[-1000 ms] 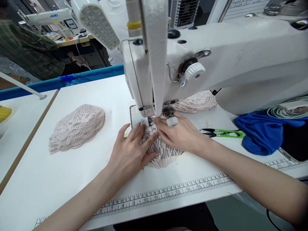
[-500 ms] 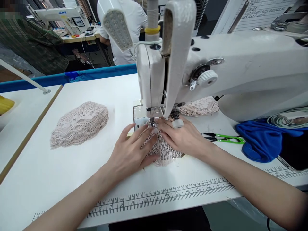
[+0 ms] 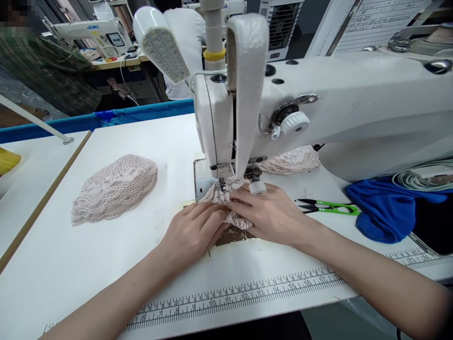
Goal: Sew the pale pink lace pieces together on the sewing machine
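A piece of pale pink lace fabric (image 3: 239, 221) lies bunched beneath the needle and presser foot (image 3: 222, 184) of the white sewing machine (image 3: 339, 89). At its near left side, my left hand (image 3: 191, 231) has its fingers together and bent, gripping the lace edge; the thumb is mostly hidden. My right hand (image 3: 271, 212) holds the lace from the right, fingers curled over it just beside the foot. The fingertips of both hands almost meet in front of the needle. Part of the lace is covered by the hands.
A stack of lace pieces (image 3: 115, 189) lies left, another lace stack (image 3: 292, 160) behind the needle. Green thread snips (image 3: 329, 207), blue cloth (image 3: 384, 208) and a dark phone-like object (image 3: 433, 226) lie right. A ruler strip (image 3: 233, 298) runs along the front edge. Two people sit beyond.
The lace has been drawn up and bunched toward the foot, uncovering a brown plate in front. My left fingers, spread before, have closed on the lace. The view has shifted slightly.
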A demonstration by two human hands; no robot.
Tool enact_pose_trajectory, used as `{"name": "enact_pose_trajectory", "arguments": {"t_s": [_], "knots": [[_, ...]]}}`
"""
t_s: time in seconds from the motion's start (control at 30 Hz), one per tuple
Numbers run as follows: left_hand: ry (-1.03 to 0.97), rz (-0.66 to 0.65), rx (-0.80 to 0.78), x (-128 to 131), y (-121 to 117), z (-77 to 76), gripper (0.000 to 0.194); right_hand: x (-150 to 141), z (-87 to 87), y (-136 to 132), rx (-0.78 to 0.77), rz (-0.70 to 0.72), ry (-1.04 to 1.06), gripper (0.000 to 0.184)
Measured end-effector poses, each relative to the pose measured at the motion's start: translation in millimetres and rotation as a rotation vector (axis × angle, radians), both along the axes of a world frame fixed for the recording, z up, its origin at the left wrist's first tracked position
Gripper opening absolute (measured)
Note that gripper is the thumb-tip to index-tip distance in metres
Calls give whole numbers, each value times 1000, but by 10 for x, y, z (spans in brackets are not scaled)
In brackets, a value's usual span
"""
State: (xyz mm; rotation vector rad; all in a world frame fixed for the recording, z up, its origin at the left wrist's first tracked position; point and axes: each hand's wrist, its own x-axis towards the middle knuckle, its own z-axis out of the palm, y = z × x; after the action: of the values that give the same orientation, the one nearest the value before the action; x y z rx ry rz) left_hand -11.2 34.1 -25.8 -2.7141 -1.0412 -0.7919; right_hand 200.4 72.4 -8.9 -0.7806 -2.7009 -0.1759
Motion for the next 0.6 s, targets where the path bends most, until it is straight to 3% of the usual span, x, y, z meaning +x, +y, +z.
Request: {"name": "enact_pose_trajectory", "arguments": {"t_s": [0.1, 0.27, 0.6], "knots": [[111, 31, 60, 21, -29, 15, 35, -8, -33, -23, 39, 53, 28, 30], [203, 5, 174, 4, -41, -9, 27, 2, -52, -42, 31, 78, 47, 31], [188, -1, 172, -15, 2, -20, 23, 1, -47, -28, 35, 68, 49, 31]]}}
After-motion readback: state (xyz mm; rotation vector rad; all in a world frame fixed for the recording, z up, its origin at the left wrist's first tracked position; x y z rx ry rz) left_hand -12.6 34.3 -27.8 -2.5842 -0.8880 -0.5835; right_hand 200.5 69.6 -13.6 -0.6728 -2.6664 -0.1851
